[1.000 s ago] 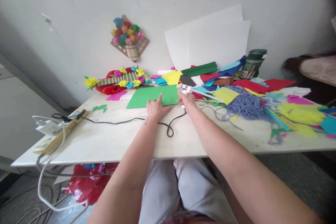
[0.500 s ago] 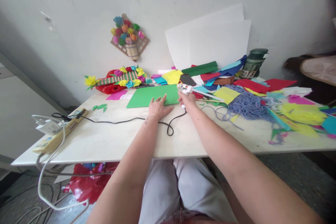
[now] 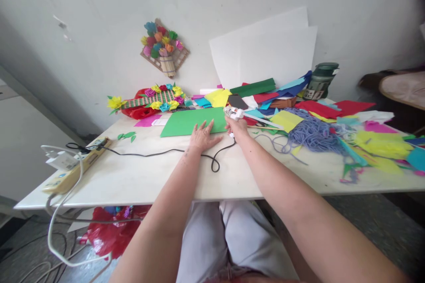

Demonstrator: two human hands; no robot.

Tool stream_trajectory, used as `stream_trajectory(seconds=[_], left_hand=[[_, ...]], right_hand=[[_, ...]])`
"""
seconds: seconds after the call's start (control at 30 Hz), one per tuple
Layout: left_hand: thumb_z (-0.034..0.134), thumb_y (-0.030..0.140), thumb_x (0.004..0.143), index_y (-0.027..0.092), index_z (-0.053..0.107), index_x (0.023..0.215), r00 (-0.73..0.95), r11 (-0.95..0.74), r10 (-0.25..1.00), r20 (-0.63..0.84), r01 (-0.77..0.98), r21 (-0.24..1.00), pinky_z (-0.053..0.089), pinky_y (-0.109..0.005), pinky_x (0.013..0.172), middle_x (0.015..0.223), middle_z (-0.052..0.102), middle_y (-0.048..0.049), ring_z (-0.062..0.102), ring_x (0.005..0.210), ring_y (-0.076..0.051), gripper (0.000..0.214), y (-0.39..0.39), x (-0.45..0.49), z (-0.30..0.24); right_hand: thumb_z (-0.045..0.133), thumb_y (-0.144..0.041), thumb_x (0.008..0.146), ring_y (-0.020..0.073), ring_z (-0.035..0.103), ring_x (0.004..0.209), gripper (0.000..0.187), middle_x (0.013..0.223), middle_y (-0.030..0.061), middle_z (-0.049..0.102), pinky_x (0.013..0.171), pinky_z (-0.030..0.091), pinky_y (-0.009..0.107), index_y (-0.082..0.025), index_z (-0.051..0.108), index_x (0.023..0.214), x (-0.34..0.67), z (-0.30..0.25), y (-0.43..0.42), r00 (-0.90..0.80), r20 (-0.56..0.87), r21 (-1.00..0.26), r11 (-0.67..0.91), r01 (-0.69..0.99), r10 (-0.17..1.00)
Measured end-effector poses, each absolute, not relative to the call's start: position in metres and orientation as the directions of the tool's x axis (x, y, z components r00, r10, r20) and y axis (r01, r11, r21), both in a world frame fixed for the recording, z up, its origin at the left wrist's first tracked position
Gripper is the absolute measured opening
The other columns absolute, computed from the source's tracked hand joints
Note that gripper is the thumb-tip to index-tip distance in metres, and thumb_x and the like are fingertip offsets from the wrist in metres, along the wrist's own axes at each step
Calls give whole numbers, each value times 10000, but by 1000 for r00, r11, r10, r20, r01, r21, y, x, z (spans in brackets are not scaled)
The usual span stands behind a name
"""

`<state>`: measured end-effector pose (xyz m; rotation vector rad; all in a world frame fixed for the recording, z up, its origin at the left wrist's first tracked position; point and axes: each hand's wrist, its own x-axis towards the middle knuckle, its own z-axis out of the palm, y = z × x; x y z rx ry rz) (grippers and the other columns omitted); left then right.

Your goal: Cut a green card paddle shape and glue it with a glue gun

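A bright green sheet [image 3: 186,122] lies flat on the white table. My left hand [image 3: 203,137] rests at its front edge, fingers spread over the green surface. In my right hand [image 3: 238,128] is a white hot glue gun [image 3: 235,113], gripped by its handle and pointing left above the sheet's right end. A long white glue stick [image 3: 264,120] juts out of its back to the right. From the handle a black cord [image 3: 159,154] runs left across the table.
A power strip [image 3: 79,166] sits at the table's left edge, with several cut green leaves [image 3: 126,135] nearby. Paper flowers on a woven strip [image 3: 149,99] lie at the back left. Blue-grey yarn [image 3: 312,130], coloured paper and a dark green bottle [image 3: 320,82] crowd the right.
My left hand has slid slightly to the right along the green sheet's front edge. The right hand and glue gun stay in nearly the same spot.
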<state>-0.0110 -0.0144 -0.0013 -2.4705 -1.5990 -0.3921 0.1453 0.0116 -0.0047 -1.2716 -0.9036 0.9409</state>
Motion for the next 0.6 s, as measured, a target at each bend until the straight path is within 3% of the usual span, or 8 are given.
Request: stream_trajectory(seconds=[0.33, 0.6], left_hand=[[244, 705, 754, 215, 127, 1420, 386, -403, 882, 270, 915, 10, 90, -447, 1090, 1373, 404, -28, 198, 1333, -194, 835, -14, -9, -1], [205, 676, 783, 223, 135, 1423, 464, -473, 858, 219, 881, -12, 11, -468, 1088, 1416, 332, -4, 23, 1362, -204, 787, -14, -7, -1]], right_hand=[[628, -368, 658, 83, 419, 279, 272, 441, -25, 551, 281, 305, 191, -139, 591, 801, 144, -3, 10, 357, 24, -995, 56, -79, 934], [611, -413, 656, 80, 408, 289, 252, 477, -22, 556, 297, 325, 201, -179, 559, 733, 144, -3, 9, 350, 30, -998, 47, -41, 936]])
